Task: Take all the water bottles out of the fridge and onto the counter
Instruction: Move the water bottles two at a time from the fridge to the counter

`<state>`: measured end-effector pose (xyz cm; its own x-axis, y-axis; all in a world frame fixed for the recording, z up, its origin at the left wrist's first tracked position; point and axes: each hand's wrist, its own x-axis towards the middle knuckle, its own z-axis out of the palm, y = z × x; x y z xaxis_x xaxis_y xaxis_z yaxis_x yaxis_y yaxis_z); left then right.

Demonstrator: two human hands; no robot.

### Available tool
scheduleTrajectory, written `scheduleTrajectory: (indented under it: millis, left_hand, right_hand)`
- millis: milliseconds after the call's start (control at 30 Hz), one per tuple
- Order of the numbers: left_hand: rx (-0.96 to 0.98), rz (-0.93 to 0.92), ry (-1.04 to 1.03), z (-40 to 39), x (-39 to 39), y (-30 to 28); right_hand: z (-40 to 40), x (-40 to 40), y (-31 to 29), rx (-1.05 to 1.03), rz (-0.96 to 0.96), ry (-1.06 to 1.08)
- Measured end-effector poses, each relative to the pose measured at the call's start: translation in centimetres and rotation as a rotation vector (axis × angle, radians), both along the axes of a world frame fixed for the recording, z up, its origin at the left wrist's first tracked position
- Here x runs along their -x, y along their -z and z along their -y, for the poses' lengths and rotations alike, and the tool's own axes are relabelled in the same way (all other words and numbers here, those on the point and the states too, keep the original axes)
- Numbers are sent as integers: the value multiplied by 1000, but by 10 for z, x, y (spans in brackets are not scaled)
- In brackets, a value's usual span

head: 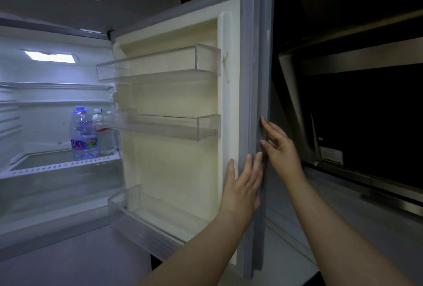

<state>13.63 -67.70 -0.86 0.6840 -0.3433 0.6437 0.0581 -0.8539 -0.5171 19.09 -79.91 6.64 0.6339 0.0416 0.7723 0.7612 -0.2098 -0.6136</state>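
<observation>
While the door stands wide open: both hands are at its free edge.
Left hand (243,185): fingers straight, palm flat against the inner face of the fridge door (178,107).
Right hand (280,146): fingers extended along the grey door seal (257,79), touching it, gripping nothing.
Door shelves (160,63): three clear bins, nothing visible in them.
Large water bottle (82,134): blue cap, upright on the lower fridge shelf (61,166).
Small water bottle (100,130): white cap, red label, just right of the large one, partly behind a door bin.
Microwave (357,107): dark, right of the door.
</observation>
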Motion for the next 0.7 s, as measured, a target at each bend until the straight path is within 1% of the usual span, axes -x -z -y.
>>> scheduleTrajectory:
  millis: [200,700]
  left_hand:
    - [8,24,-2,0,-6,4]
    - [19,3,21,0,-4,2]
  right_hand:
    - [-1,-1,2,-29,-6,-25]
    - [-2,-1,4,-41,-12,-27]
